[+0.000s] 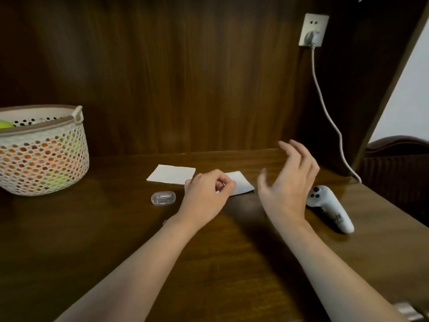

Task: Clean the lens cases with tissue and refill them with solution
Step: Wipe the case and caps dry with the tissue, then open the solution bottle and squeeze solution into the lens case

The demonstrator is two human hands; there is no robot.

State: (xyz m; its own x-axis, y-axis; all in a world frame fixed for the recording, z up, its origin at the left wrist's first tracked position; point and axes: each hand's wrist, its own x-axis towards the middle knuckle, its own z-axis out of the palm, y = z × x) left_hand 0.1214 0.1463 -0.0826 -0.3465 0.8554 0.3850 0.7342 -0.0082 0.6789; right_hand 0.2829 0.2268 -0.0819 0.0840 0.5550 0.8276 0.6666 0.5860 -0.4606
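Item: my two hands over the surface [232, 240], tissues and lens case.
My left hand [206, 194] curls, pinching the right tissue [241, 185]; my right hand [287, 182] is raised, fingers spread, empty. Clear lens case [163, 198] left of that tissue, below the second tissue [171, 174].

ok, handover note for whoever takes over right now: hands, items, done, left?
Left hand: fingers curled at the edge of the near tissue; it seems to pinch it.
Right hand: open, raised above the desk, holds nothing.
Clear case: on the desk left of the left hand, looks closed.
Second tissue: flat behind it.
No solution bottle in view.
Done: nothing that shows.
Left: wipe the case, refill.
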